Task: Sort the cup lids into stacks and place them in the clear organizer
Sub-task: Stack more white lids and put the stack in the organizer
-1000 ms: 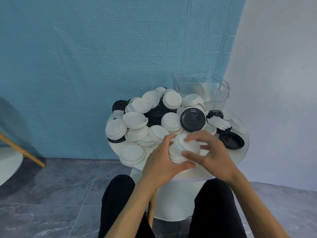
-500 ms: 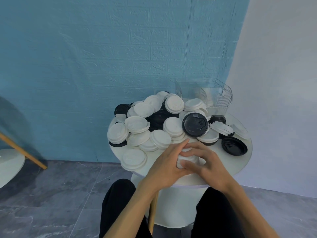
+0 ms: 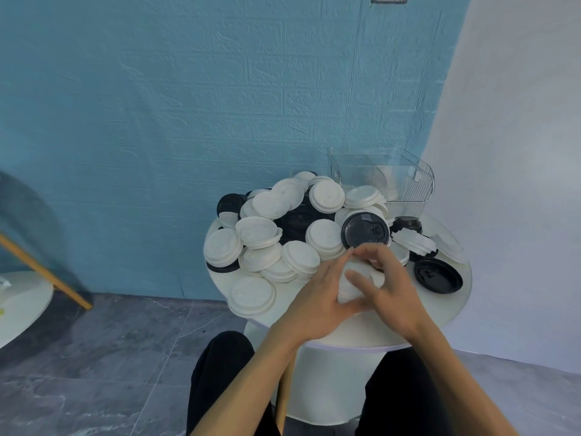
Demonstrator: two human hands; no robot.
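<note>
Sitting closest to the camera are two knees in black trousers, with a slim wooden stick upright between them in front of the white pedestal of the small round white table. Above the near edge of that table, both forearms reach forward and meet around a short stack of white plastic cup lids. The left hand cups the stack from the left, its fingers curled up along the side and its thumb lying under the front of the stack. The right hand wraps it from the right, fingers curled over the top and thumb pressed across the front, so both hands grip the stack together just above the tabletop. Just left of the hands a single round white lid lies flat near the table's edge, and to the right a black round lid lies upside down. Beyond them a loose heap of white and black lids covers the middle and left of the table, with one black lid with a sip tab tilted towards the camera just beyond the fingers. At the far right edge stands the clear plastic organizer, touching the heap; what it holds cannot be made out. Behind everything rises a blue brick-textured wall, meeting a white wall on the right.
</note>
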